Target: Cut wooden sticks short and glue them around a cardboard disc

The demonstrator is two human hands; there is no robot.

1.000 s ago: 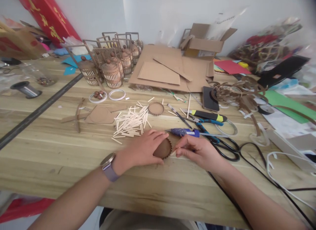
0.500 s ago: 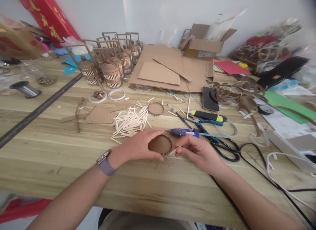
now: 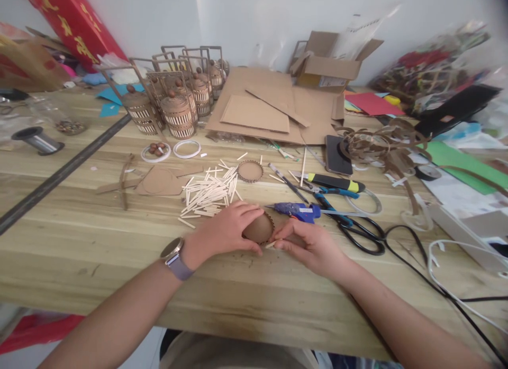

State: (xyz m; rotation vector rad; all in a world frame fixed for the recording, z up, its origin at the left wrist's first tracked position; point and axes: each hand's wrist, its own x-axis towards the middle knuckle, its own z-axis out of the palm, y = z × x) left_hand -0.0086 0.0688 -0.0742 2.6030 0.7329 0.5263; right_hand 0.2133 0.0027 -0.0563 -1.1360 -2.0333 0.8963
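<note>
My left hand (image 3: 228, 229) curves its thumb and fingers around the left side of a round cardboard disc (image 3: 260, 229) with a ridged, corrugated rim, keeping it on the table. Between the thumb and fingers of my right hand (image 3: 311, 247) is a short pale wooden stick (image 3: 270, 245), at the disc's lower right rim. A heap of similar sticks (image 3: 210, 192) lies just beyond my left hand. Behind it sits a second disc (image 3: 250, 171) with the same ridged rim. Past my right fingers rests a blue glue gun (image 3: 297, 211).
Right of the glue gun lie a yellow-black cutter (image 3: 333, 182), pliers (image 3: 329, 205), black-handled scissors (image 3: 363, 237) and a phone (image 3: 338, 155). Several small lantern-like baskets (image 3: 178, 115) and cardboard sheets (image 3: 256, 112) stand or lie behind. Cables (image 3: 420, 274) run along the right.
My right hand has brought the stick slightly left and closer to the disc's rim. My left hand has shifted a little over the disc, and the view has moved slightly.
</note>
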